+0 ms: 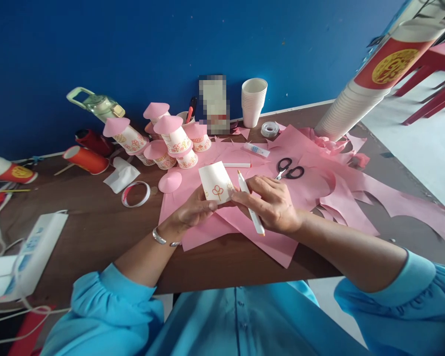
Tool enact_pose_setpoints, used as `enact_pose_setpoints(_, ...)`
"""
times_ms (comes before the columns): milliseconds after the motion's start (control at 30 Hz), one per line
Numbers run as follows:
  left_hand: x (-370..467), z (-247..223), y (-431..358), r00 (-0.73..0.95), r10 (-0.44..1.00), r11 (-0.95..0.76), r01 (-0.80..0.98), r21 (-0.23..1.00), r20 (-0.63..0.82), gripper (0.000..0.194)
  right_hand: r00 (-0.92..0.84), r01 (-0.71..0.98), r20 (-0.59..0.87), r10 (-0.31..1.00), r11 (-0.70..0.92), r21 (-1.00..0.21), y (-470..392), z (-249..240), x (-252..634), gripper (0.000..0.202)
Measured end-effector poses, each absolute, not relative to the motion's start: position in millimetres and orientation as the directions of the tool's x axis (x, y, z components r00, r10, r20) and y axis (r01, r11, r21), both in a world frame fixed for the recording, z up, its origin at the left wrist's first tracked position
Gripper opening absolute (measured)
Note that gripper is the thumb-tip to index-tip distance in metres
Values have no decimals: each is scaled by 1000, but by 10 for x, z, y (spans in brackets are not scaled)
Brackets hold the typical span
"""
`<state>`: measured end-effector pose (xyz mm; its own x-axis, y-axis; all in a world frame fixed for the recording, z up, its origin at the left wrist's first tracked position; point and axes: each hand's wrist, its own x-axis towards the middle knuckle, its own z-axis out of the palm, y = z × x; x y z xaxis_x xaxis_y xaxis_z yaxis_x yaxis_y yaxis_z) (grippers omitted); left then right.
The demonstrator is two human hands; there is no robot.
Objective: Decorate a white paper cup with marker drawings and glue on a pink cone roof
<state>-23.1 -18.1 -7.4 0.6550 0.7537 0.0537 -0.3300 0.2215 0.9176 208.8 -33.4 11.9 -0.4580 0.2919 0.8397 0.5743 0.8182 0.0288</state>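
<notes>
A white paper cup [215,179], upside down and tilted, has orange flower drawings near its rim. My left hand [196,208] is closed around its lower left side. Between the fingers of my right hand [270,201] is a white marker [252,207], its orange tip uncapped and pointing up and away from me. The fingertips of that hand also touch the cup's right edge. Under both hands lie pink paper sheets [203,231]. Black-handled scissors [289,169] rest on the paper just beyond my right hand.
Decorated cups with pink cone tops [172,141] stand stacked at the back left. Behind the paper are a white cup stack [253,101] and clear tape [270,129]. A tape roll [135,194] and orange cup [87,159] lie left. A tall cup stack [356,99] leans at right.
</notes>
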Motion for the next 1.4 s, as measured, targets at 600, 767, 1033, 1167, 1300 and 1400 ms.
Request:
enact_pose_setpoints(600, -294, -126, -127, 569, 822, 323, -440, 838, -18, 52, -440, 583, 839, 320, 813, -4, -351, 127, 2112, 25)
enact_pose_setpoints(767, -307, -135, -122, 590, 807, 298, -432, 851, 17, 49, -427, 598, 838, 340, 801, -21, -341, 130, 2118, 28)
enact_pose_setpoints(1033, -310, -103, -144, 666, 745, 277, -371, 886, 46, 46, -445, 588, 822, 355, 808, -31, -347, 155, 2116, 12)
enact_pose_setpoints(1167, -288, -75, -175, 696, 717, 242, -302, 922, 40, 51, -449, 584, 817, 361, 811, -38, -353, 156, 2097, 4)
enact_pose_setpoints(1300, -260, -39, -191, 682, 731, 209, -260, 943, 26, 51, -447, 598, 808, 384, 800, -50, -362, 141, 2094, 5)
enact_pose_setpoints(1400, -232, -44, -172, 654, 756, 213, -300, 930, 38, 55, -438, 623, 796, 418, 780, -67, -360, 117, 2098, 7)
